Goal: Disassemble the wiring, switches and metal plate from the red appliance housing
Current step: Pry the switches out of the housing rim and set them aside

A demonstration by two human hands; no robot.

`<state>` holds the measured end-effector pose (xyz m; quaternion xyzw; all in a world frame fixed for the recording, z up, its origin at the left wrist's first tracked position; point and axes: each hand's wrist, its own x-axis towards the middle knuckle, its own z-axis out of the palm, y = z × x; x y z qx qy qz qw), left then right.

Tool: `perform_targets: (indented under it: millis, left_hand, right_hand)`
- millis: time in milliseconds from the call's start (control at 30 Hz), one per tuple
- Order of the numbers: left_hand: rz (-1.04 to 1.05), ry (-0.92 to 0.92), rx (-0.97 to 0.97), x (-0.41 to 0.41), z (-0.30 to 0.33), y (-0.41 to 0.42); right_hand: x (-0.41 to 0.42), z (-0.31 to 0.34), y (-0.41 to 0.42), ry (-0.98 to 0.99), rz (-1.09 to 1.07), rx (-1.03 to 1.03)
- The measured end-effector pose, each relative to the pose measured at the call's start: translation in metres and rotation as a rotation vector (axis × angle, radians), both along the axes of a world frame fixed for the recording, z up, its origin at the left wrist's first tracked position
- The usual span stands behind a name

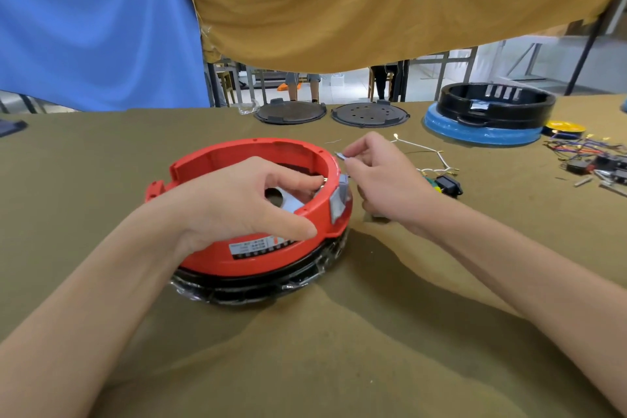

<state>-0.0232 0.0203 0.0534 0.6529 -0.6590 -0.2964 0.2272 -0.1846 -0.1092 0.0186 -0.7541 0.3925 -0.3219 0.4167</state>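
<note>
We brace the red housing on the table, left hand fingers curled over its rim, right hand pinching a small grey clip. Wiring lies removed beside it; the metal plate remains inside.

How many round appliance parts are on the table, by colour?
Red round plastic housing: 1
Black round ring housing on the blue base: 1
Blue round base: 1
Dark round flat discs: 2
Total: 5
</note>
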Motion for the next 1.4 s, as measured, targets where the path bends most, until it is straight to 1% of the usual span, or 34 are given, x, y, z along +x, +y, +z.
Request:
perform_targets:
  millis: [67,133,333,533,667,833,967,1033,1133,1167,1267,1333,1400]
  left_hand:
    - [0.077,-0.021,-0.007,0.0,0.001,-0.001]
    - [0.14,-0.04,-0.017,0.001,0.001,-0.002]
    - [0.173,-0.037,-0.045,0.0,0.001,0.0]
    - [0.257,-0.028,-0.088,0.004,0.0,-0.002]
    - [0.27,-0.014,-0.109,0.006,0.0,-0.003]
    - [0.296,-0.025,-0.12,0.005,0.0,-0.003]
    - [0.247,-0.019,-0.148,0.006,0.0,-0.003]
    - [0.21,-0.022,-0.151,0.007,0.0,-0.003]
    - [0.161,-0.009,-0.188,0.006,-0.002,-0.003]
    - [0.153,-0.001,-0.204,0.006,-0.002,-0.003]
    - [0.11,-0.008,-0.209,0.007,-0.002,-0.003]
    - [0.093,-0.01,-0.204,0.007,-0.003,-0.003]
    - [0.093,-0.005,-0.203,0.006,-0.003,-0.003]
  right_hand:
    - [-0.006,0.001,-0.002,0.006,0.049,0.086]
    - [-0.012,0.001,-0.002,-0.029,0.06,0.122]
    - [-0.01,-0.008,0.009,-0.028,0.168,0.124]
    - [-0.01,-0.012,0.013,-0.01,0.154,0.156]
    - [-0.011,-0.01,0.015,-0.044,0.116,0.131]
    - [-0.007,-0.012,0.024,0.017,0.156,0.096]
    - [-0.005,-0.013,0.024,0.003,0.157,0.095]
    - [-0.002,-0.016,0.025,0.014,0.138,0.042]
    - [0.006,-0.023,0.029,0.055,0.065,-0.102]
    - [0.009,-0.026,0.03,0.043,0.052,-0.1]
    - [0.014,-0.029,0.032,-0.06,0.054,0.042]
    - [0.014,-0.03,0.03,-0.102,0.068,0.1]
    - [0.013,-0.03,0.028,-0.185,0.106,0.171]
